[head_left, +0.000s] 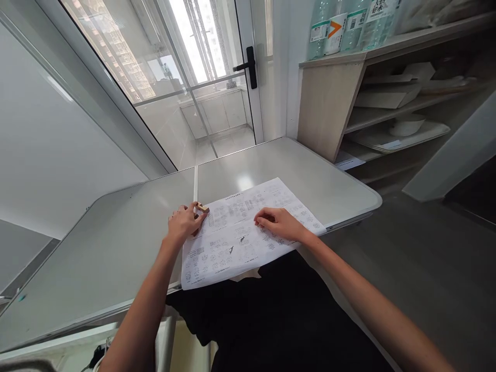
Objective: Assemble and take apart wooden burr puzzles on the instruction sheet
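A large white sheet of paper [228,248], printed with many small diagrams, lies on the table in front of me. At its upper left edge, my left hand [183,223] is closed around a small notched wooden block [202,207]. The block looks light on top with a darker end. A darker brown bit shows under the fingers, and I cannot tell whether it belongs to the same block. My right hand [279,223] rests on the right half of the sheet with curled fingers and the thumb against them. Whatever it may hold is hidden.
The grey folding table [127,248] has a seam by my left hand. A wooden shelf unit [329,108] stands at the right, with plastic bottles [354,28] on top and trays inside. A glass door [217,103] with a black handle is beyond the table.
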Action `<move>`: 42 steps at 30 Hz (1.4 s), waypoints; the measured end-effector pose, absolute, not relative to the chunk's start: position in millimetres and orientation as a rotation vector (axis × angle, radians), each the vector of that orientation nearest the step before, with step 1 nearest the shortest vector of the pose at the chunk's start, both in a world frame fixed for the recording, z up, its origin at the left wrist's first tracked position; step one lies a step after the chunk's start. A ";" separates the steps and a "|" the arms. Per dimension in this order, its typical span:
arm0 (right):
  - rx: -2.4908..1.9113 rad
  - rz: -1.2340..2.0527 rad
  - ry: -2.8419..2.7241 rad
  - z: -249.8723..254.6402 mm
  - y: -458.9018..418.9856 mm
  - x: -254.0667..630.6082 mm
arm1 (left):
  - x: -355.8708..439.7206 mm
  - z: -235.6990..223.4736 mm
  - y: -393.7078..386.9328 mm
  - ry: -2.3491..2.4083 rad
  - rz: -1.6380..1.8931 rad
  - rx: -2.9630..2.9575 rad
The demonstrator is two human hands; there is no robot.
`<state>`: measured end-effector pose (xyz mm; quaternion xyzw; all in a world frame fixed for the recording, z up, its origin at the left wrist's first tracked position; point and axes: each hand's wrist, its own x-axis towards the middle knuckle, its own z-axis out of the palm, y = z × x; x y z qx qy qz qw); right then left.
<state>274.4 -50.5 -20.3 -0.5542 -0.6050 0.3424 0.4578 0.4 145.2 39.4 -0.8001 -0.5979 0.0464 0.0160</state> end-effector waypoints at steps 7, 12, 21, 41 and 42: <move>-1.357 0.855 -1.484 -19.2 -51.0 274.4 | 5.2 39.1 143.8 -1.814 0.119 -2.533; -1.357 0.849 -1.483 -18.3 -50.9 274.1 | 9.0 35.8 142.6 -1.782 0.046 -2.544; -1.364 0.852 -1.483 -18.0 -51.7 274.5 | 16.3 28.0 142.9 -1.731 0.005 -2.570; -1.367 0.849 -1.471 -18.2 -52.1 272.9 | 54.5 -8.2 115.1 -1.461 -0.316 -2.732; -1.366 0.850 -1.472 -18.3 -52.0 272.8 | 55.5 -8.6 113.7 -1.455 -0.332 -2.742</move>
